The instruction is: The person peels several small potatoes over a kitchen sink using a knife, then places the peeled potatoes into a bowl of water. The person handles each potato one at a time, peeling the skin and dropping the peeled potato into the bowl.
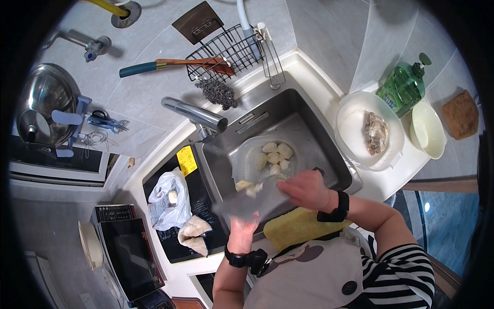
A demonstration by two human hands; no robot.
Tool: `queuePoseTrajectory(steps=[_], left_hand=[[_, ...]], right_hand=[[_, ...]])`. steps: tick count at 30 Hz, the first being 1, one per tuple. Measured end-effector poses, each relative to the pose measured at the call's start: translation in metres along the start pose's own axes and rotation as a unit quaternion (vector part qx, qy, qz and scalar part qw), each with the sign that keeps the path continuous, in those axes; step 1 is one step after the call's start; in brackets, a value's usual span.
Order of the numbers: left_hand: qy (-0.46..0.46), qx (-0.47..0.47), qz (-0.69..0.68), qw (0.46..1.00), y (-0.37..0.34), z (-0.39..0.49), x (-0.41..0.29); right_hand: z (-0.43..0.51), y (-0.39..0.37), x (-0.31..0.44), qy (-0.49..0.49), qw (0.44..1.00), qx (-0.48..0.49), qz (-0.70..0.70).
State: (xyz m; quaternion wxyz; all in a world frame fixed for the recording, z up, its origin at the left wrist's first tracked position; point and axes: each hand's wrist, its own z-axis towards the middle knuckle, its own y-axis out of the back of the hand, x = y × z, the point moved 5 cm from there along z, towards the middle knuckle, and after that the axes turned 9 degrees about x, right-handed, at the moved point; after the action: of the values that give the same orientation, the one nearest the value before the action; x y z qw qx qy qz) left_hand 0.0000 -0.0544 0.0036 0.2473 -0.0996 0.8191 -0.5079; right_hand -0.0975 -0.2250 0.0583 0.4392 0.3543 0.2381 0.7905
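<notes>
My right hand (308, 190) grips a kitchen knife near the sink's front edge. Its broad grey blade (266, 199) is blurred and spans leftward to my left hand. My left hand (244, 228) is at the blade's left part, its fingers mostly hidden, so whether it holds anything is unclear. Pale cut pieces (252, 189) show along the blade's far edge. Beyond them, a translucent plastic container (241, 154) in the steel sink (312, 135) holds several peeled, pale vegetable chunks (274, 157).
A chrome faucet (193, 112) reaches over the sink. On the left are a white plastic bag (166, 208) and a beige cloth (195, 233) on a black cooktop (210, 216). A yellow towel (291, 228) covers the front edge. To the right stand a plastic tub (347, 131), bowl (426, 131) and green pump bottle (403, 87).
</notes>
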Motion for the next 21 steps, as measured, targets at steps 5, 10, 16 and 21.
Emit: queuePoseTrajectory(steps=[5,10,16,21], left_hand=[[0.084,0.3,-0.138,0.94,-0.017,0.009,-0.001],[-0.019,0.174,0.245,0.953,-0.036,-0.022,0.0],[-0.024,0.13,0.21,0.969,-0.06,-0.022,0.0],[-0.056,0.108,0.241,0.963,-0.053,-0.024,0.002]], right_hand=[[-0.002,0.005,-0.007,-0.032,0.999,0.018,0.017],[0.003,0.013,0.019,0.048,0.998,-0.017,0.044],[0.006,0.015,0.017,0.058,0.996,-0.019,0.057],[0.003,0.018,0.017,0.069,0.997,-0.015,0.027]])
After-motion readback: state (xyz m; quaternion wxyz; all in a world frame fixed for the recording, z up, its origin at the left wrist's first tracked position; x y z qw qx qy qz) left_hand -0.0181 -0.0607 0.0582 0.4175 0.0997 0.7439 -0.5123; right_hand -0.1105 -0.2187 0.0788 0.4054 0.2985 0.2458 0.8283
